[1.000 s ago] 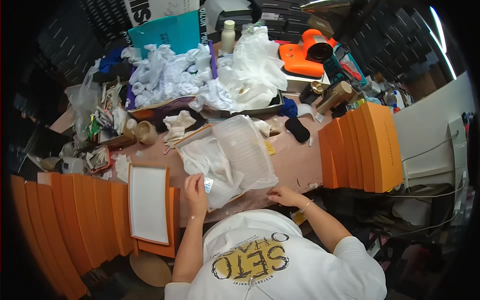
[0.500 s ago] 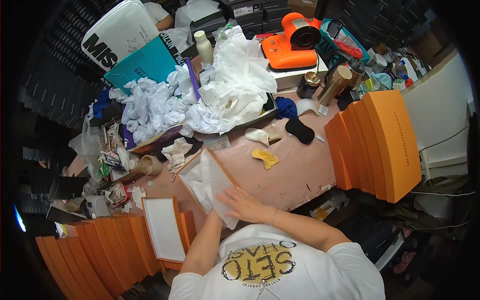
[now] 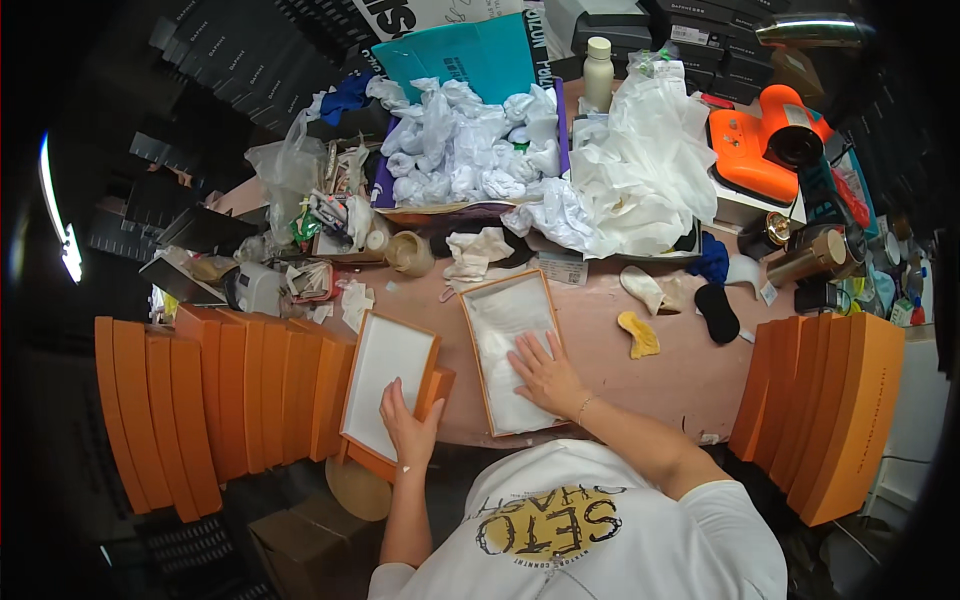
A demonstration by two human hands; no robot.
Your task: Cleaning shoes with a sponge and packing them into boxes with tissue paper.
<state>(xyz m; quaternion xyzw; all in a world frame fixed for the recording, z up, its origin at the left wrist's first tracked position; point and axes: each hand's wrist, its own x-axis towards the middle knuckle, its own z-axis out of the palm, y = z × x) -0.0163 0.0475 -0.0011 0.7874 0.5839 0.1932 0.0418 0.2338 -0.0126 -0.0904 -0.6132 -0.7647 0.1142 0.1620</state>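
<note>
My right hand (image 3: 550, 382) lies with fingers spread on the white wrapping sheet (image 3: 500, 345) inside a shallow orange-rimmed box (image 3: 558, 335). The sheet lies flat in the box, and what is under it is hidden. My left hand (image 3: 410, 428) is over the right side of a box lid (image 3: 385, 360), white inside with an orange rim. Its thumb stands apart from the fingers and it holds nothing; whether it touches the lid I cannot tell. The lid leans, inside facing up, on orange boxes at the table's near left edge.
Orange boxes (image 3: 260, 390) stand in a row at left, more orange boxes (image 3: 810, 400) at right. Behind are a bin of crumpled white paper (image 3: 470, 150), a pile of white sheets (image 3: 640, 170) and an orange machine (image 3: 760, 145). A yellow cloth piece (image 3: 638, 335) and black eye-mask-shaped piece (image 3: 717, 313) lie right.
The white sheet, earlier raised over the box's near end, now lies inside it. My left hand has moved left to the lid. The view has turned and shifted left.
</note>
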